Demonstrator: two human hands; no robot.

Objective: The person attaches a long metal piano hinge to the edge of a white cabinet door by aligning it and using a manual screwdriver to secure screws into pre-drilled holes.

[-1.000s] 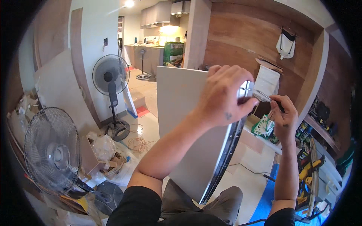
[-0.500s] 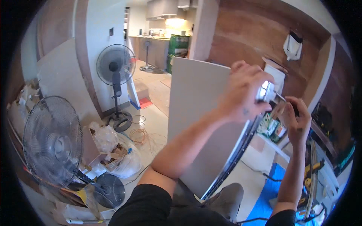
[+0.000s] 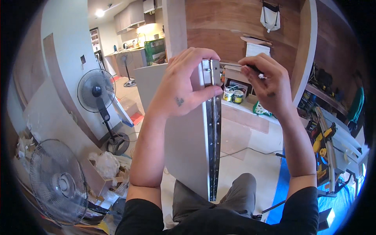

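A pale grey panel [image 3: 180,145] stands upright in front of me, its edge towards me. Along that edge runs a long, narrow hinge [image 3: 214,149], a dark metal strip dotted with holes. My left hand [image 3: 176,86] is clamped over the panel's top corner, fingers on top and thumb pressed across the hinge. A small screw-like piece [image 3: 208,70] shows near the top of the edge. My right hand [image 3: 270,80] is raised to the right, apart from the panel. Its fingers are pinched on a small dark thing, mostly hidden, that I cannot make out.
Two standing fans [image 3: 58,182] are on the left, beside bagged scraps [image 3: 107,166]. Paint tubs [image 3: 237,96] sit on a low ledge ahead. At right are a stand with yellow tools [image 3: 323,143] and blue sheeting [image 3: 286,172]. A black cable [image 3: 250,149] crosses the floor.
My view has swung to the right. The panel now stands more upright with its hinged edge facing me. My right hand has moved away from the panel's top corner; my left hand still grips it.
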